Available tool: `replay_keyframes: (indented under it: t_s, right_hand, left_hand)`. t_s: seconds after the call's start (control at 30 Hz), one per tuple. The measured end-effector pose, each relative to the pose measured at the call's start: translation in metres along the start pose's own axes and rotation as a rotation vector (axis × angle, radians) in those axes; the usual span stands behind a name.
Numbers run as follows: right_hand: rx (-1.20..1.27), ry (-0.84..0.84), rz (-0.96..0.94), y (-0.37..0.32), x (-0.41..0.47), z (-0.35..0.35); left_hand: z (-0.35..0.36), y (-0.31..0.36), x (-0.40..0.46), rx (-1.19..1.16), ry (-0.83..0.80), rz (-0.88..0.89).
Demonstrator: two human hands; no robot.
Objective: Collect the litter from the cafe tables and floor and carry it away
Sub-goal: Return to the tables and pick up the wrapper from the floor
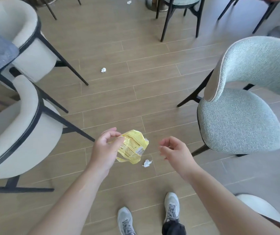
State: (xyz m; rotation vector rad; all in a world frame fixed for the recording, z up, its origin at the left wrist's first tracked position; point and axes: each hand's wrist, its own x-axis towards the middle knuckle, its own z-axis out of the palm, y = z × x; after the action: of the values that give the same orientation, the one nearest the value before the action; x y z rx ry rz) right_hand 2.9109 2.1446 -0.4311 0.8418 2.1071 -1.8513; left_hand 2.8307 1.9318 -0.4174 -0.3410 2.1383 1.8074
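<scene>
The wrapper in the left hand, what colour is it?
Yellow wrapper with dark print and a barcode; head view.

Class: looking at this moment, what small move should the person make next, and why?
Probably lower the free right hand to the nearest crumpled white paper on the floor just below it; the left hand already grips the yellow wrapper.

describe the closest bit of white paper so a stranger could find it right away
Start at the green chair on the right and look to the floor beside its front leg. The crumpled white paper lies there, just below the yellow wrapper; the other white scraps lie much farther away.
</scene>
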Motion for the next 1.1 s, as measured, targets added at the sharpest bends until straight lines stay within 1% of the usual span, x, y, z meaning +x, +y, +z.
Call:
replay_keyframes:
  t_s: [0.13,0.27,0.6,0.8,0.87,1.0,1.1]
  right_hand:
    - [-0.007,-0.021,0.043,0.042,0.044,-0.001]
    - [-0.036,-0.023,0.072,0.097,0.091,0.009]
    - [-0.080,-0.064,0.114,0.281,0.212,0.061]
    - [-0.148,-0.094,0.110,0.389,0.279,0.085]
    - [-0.271,-0.128,0.089,0.421,0.305,0.091]
    - [-0.674,-0.260,0.022,0.478,0.355,0.098]
    - [-0.828,-0.305,-0.012,0.510,0.389,0.100]
  left_hand:
    - [0.022,-0.036,0.032,-0.042,0.021,-0.048]
    - [0.043,-0.091,0.065,-0.043,0.028,-0.096]
    - [0.075,-0.290,0.159,-0.034,0.080,-0.170]
    - [0.087,-0.390,0.210,-0.078,0.112,-0.207]
    - [0.091,-0.417,0.228,-0.106,0.132,-0.220]
    - [0.097,-0.459,0.260,-0.152,0.189,-0.259]
    - [0.097,-0.480,0.273,-0.188,0.203,-0.295]
